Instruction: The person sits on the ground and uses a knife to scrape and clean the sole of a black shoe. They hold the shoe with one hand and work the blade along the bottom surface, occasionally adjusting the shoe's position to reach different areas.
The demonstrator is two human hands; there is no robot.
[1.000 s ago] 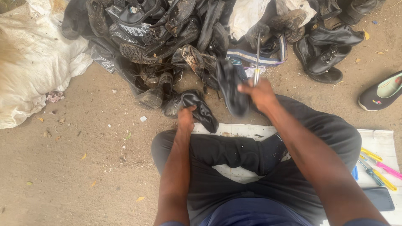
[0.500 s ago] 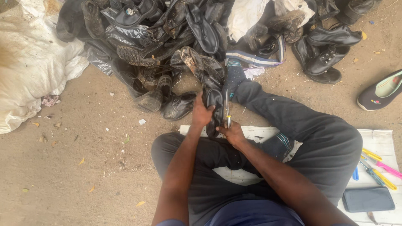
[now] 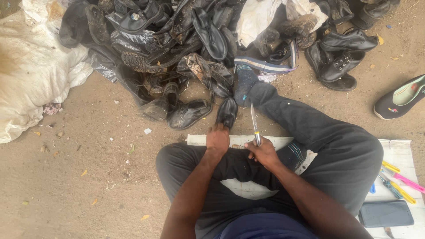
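I sit on the ground with my dark trouser legs spread, one leg stretched toward a heap of shoes. My left hand (image 3: pixel 218 138) grips the heel end of a small black shoe (image 3: pixel 227 111) that points away from me, resting at the edge of a white board (image 3: pixel 199 140). My right hand (image 3: pixel 264 152) is closed around a knife (image 3: pixel 253 120) with a yellow collar, its blade pointing up beside the shoe.
A big pile of worn black shoes (image 3: pixel 190 48) fills the top. A white sack (image 3: pixel 31 75) lies at left. A slip-on shoe (image 3: pixel 400 98) sits at right. Coloured tools (image 3: pixel 400 181) and a dark phone (image 3: pixel 386 213) lie on the board at lower right.
My right hand came back from the pile to my lap with the knife. My left hand drew the black shoe in close to my knees.
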